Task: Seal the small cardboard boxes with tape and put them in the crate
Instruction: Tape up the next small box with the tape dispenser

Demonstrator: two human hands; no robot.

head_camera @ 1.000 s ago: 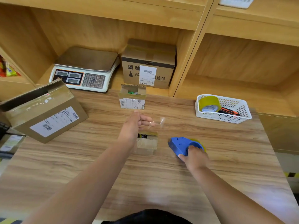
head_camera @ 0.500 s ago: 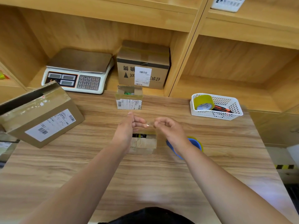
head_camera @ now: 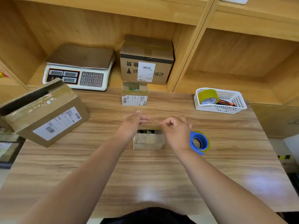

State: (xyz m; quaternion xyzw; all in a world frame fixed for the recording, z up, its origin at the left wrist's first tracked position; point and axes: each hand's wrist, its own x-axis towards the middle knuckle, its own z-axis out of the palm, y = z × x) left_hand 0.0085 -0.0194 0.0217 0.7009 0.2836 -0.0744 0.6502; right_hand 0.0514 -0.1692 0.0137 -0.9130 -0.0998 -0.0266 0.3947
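4 boxes (head_camera: 43, 113) (head_camera: 146, 62) (head_camera: 134, 96) (head_camera: 148, 141), 2 tape rolls (head_camera: 207, 96) (head_camera: 200, 142), 1 scale (head_camera: 79, 68)

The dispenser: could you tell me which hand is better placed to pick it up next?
Right, probably: the right hand sits just beside the dispenser, while the left hand is across the box from it.

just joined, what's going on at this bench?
A person holds a tape strip stretched between the left hand and right hand, just above a small open box on the table. The blue tape dispenser sits by the right wrist. A second small box farther back is also unsealed.
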